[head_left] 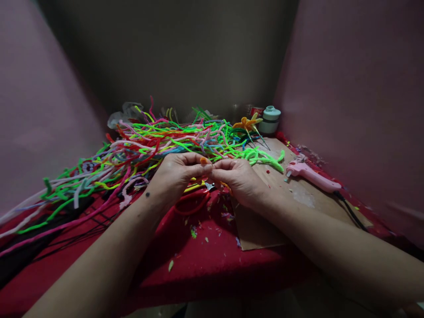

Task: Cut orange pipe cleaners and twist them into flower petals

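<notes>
Over the red-covered table my left hand and my right hand meet fingertip to fingertip, both in a pinch. Between them is an orange pipe cleaner; a bit of it shows at the left fingertips and more orange hangs under the right hand. Its middle is hidden by my fingers. Just below lies a pair of scissors with red handles, partly covered by my hands. A large heap of coloured pipe cleaners spreads behind and to the left of my hands.
On the right a cardboard sheet carries a pink glue gun with a black cord and bright green pipe cleaners. Behind stand an orange pipe-cleaner flower and a pale jar. Fluff scraps dot the red cloth.
</notes>
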{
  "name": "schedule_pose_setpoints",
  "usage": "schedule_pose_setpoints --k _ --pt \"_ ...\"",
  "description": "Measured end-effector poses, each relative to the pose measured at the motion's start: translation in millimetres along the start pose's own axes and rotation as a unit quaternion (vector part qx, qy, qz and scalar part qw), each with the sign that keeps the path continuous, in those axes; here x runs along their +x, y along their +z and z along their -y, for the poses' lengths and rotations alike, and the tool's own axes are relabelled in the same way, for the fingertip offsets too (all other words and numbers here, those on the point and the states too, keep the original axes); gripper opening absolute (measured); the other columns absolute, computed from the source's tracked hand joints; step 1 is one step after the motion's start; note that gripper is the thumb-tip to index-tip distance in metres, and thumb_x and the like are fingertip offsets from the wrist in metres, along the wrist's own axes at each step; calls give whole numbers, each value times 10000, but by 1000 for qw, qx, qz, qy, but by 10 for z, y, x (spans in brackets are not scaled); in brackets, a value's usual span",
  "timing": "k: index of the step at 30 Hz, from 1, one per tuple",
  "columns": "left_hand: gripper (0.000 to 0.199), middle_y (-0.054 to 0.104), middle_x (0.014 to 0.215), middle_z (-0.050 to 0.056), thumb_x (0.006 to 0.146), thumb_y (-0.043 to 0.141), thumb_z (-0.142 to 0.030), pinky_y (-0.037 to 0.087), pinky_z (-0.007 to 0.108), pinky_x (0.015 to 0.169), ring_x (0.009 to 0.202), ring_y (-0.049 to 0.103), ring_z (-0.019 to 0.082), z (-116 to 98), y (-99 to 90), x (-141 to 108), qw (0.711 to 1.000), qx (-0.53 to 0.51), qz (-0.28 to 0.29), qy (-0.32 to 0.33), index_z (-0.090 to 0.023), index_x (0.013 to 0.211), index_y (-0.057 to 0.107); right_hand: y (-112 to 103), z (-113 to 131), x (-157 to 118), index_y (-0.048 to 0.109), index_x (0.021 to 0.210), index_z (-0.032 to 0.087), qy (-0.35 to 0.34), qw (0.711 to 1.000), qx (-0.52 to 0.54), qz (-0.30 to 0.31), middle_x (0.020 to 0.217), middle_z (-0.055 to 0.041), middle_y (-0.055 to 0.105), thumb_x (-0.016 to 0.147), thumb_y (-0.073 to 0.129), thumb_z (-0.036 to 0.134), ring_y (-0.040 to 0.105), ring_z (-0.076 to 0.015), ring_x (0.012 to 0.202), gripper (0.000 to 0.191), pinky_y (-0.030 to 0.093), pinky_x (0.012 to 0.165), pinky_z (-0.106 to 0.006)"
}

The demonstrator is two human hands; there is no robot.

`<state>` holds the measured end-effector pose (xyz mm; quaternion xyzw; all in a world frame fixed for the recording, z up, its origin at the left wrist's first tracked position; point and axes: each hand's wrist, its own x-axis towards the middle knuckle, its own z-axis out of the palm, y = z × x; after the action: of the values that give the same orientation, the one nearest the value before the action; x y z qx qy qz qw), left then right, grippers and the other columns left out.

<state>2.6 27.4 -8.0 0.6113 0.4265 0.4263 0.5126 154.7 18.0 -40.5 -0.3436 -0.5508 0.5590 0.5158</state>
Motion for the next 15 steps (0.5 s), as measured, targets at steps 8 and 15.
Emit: schedule_pose_setpoints --k 8,15 --pt "181 598 627 -18 649 751 -280 395 187 533 549 510 79 44 -3 24 1000 4 -3 1 -139 708 655 -13 11 14 597 560 141 8 1000 14 -12 498 32 512 632 657 229 415 -71 472 128 294 483 -238" --pt "206 640 688 10 722 698 -337 403 186 550 593 527 89 79 -27 29 999 26 -10 17 -137 772 689 -9 47 1 603 557 145 40 999 10 -22 510 33 509 603 653 177 404 -69 463 75 285 481 -250"
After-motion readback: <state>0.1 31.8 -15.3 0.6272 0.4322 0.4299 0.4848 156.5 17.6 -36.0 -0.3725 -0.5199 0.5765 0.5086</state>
